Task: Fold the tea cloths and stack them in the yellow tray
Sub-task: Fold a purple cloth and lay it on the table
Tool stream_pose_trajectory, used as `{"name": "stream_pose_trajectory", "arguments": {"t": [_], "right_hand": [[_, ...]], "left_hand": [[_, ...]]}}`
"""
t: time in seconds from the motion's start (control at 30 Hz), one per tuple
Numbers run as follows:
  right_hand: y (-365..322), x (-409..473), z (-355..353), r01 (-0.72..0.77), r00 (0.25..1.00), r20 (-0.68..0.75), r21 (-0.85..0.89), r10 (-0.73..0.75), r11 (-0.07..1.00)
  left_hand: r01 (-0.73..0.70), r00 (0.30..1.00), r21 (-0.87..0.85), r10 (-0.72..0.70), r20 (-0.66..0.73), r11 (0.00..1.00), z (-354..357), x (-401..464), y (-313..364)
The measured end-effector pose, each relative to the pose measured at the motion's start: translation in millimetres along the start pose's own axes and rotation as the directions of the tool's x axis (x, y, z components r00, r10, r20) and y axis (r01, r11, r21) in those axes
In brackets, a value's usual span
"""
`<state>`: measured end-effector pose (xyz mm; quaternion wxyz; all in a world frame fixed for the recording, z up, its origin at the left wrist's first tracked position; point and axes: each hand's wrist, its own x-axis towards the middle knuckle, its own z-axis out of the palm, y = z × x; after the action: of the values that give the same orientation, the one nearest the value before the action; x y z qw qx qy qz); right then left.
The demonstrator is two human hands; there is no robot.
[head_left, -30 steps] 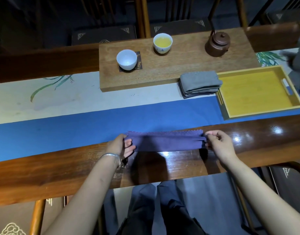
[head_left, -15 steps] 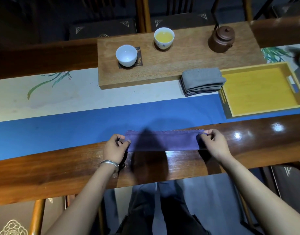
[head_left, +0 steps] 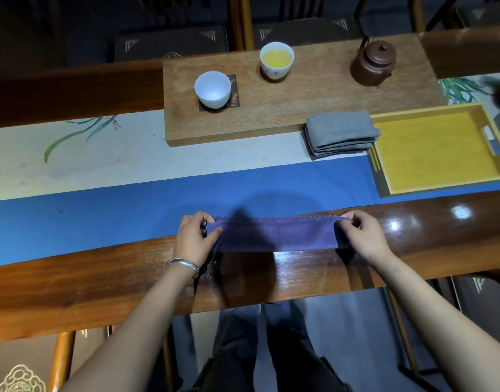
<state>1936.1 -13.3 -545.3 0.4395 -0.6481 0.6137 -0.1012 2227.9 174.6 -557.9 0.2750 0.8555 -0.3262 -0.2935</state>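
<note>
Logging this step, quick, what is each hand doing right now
Left hand: pinches the left end of the purple tea cloth.
Right hand: pinches its right end.

Head-worn view, forward and down

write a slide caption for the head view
Left hand and right hand pinch a long purple folded cloth; yellow wooden tray waits empty.

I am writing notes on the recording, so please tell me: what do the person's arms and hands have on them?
Both forearms are bare, with no sleeves showing. The left hand has a plain silver bracelet round its wrist. The right hand wears nothing that can be seen: no ring, watch or glove.
</note>
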Motion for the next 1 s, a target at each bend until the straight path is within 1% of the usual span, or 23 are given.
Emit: {"name": "stream_pose_trajectory", "arguments": {"t": [0.07, 0.17, 0.23, 0.37, 0.5, 0.6, 0.73, 0.93, 1.0], "right_hand": [[4, -1, 0, -0.010, 1.000, -0.022, 0.005, 0.010, 1.000], [10, -2, 2, -0.008, 0.999, -0.049, 0.008, 0.008, 1.000], [12, -2, 3, 0.013, 0.998, -0.066, 0.006, -0.013, 1.000], [15, 0, 5, 0.047, 0.996, -0.078, -0.013, -0.048, 0.999], [14, 1, 4, 0.084, 0.993, -0.073, -0.088, -0.090, 0.993], [13, 0, 4, 0.115, 0.991, -0.052, -0.154, -0.124, 0.981], [13, -2, 3, 0.126, 0.991, -0.026, -0.158, -0.132, 0.979], [12, -3, 2, 0.127, 0.991, -0.016, -0.146, -0.131, 0.981], [12, -3, 2, 0.129, 0.991, -0.016, -0.142, -0.133, 0.981]], "left_hand": [[-0.025, 1.000, 0.014, 0.025, 0.005, 1.000, -1, 1, 1], [-0.056, 0.998, -0.032, 0.055, -0.034, 0.998, -3, 1, 3], [-0.060, 0.997, -0.079, 0.056, -0.061, 0.995, -4, 1, 4], [-0.036, 0.997, -0.167, 0.025, -0.067, 0.985, -2, 3, 4], [-0.029, 0.996, -0.182, 0.014, -0.083, 0.983, 1, 4, 1], [-0.064, 0.997, -0.151, 0.055, -0.062, 0.987, 1, 4, 2], [-0.160, 0.984, 0.040, 0.156, 0.085, 0.986, 2, 4, 3], [-0.121, 0.991, 0.108, 0.114, 0.071, 0.987, 3, 6, 6], [-0.125, 0.991, 0.090, 0.121, 0.056, 0.988, 3, 7, 5]]}}
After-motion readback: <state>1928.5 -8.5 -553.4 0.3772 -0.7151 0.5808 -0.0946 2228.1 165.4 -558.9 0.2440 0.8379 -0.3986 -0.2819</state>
